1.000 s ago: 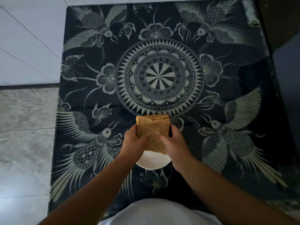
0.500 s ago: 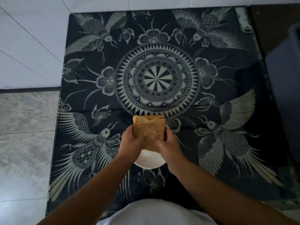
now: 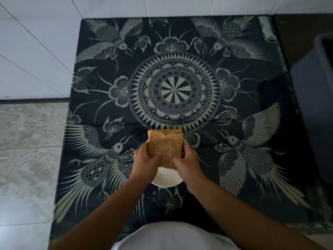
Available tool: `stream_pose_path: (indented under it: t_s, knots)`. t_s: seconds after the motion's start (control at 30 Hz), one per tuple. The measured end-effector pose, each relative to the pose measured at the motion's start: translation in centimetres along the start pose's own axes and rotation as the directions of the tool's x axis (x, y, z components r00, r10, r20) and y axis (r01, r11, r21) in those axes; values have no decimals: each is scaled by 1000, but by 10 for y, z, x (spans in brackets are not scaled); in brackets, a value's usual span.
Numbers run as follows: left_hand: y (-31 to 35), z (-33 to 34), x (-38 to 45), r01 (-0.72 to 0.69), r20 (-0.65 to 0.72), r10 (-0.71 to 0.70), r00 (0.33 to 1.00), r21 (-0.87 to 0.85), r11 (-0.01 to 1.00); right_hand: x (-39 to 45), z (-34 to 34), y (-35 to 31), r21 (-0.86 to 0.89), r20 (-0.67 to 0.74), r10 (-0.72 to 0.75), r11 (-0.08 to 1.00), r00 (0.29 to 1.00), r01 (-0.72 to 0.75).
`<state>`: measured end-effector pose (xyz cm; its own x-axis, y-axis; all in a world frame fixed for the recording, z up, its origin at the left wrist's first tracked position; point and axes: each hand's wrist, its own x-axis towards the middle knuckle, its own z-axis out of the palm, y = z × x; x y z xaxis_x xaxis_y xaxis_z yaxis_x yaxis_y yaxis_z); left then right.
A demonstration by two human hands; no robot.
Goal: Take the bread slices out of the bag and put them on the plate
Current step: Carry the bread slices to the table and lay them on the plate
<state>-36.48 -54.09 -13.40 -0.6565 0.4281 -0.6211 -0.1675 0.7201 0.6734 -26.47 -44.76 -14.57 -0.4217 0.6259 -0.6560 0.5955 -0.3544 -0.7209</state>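
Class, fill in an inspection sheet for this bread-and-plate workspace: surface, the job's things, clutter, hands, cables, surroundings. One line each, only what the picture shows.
Surface: table under a dark cloth printed with birds, flowers and a central round pattern.
Job's things: stack of brown bread slices held over a white plate; crumbs on the plate; no bag can be made out.
Clutter: nothing seen on the cloth besides the plate.
Hands: left hand and right hand both grip the stack from its sides, fingers closed on it.
Cables: nothing seen.
Surroundings: white tiled wall behind, grey floor to the left, a grey container at the right edge.
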Motion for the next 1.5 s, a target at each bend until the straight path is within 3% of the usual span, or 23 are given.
stream_pose_path:
  t_s: [0.2,0.53,0.73,1.17,1.5]
  knots:
    - [-5,-2,-12,26,26,-24,999,-85,996,-8,1,5,-34,-13,-16,999,1000,15]
    - [-14,-2,-10,-4,80,11,997,-86,996,-5,0,11,-66,-20,25,997,999,-26]
    - [-26,0,-10,-16,12,17,1000,-83,996,-7,-1,14,6,-89,16,1000,996,-15]
    - [-35,0,-28,-27,52,29,998,-39,999,-30,3,24,63,-89,24,998,996,-18]
    - [-30,-2,-36,-75,114,76,991,-16,997,-33,2,20,-70,-53,0,998,999,-4]
